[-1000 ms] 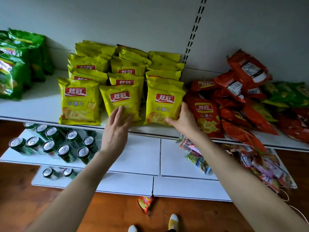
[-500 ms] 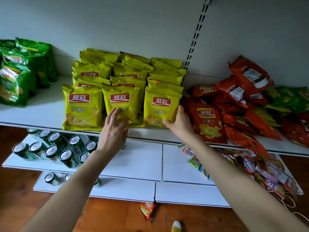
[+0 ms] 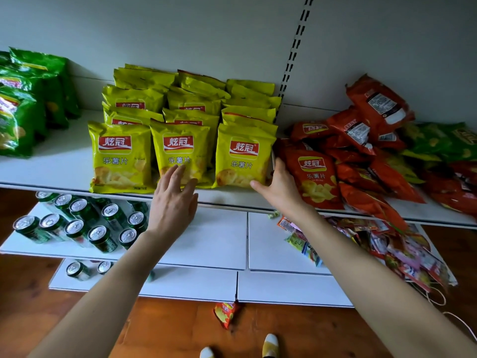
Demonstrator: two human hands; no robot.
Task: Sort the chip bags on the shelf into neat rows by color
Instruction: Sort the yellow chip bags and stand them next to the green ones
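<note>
Yellow chip bags stand in three upright rows on the white shelf (image 3: 64,171). My left hand (image 3: 173,200) has straight fingers whose tips touch the lower part of the middle front yellow bag (image 3: 180,151). My right hand (image 3: 277,186) lies flat against the lower right edge of the right front yellow bag (image 3: 242,156), thumb under its bottom corner. A left front yellow bag (image 3: 120,156) stands untouched. Green bags (image 3: 23,109) stand in rows at the far left. Red bags (image 3: 361,156) lie in a loose heap to the right, with several green bags (image 3: 438,143) mixed in behind.
On the lower shelf sit green drink cans (image 3: 85,223) at the left and a pile of small snack packets (image 3: 387,249) at the right. One small red packet (image 3: 225,312) lies on the wooden floor near my feet. A slotted upright (image 3: 294,50) runs up the back wall.
The middle and right front yellow bags have been pushed back and stood straighter, level with the left one. My left hand has slid lower on the middle bag. The right hand stayed on the right bag's edge.
</note>
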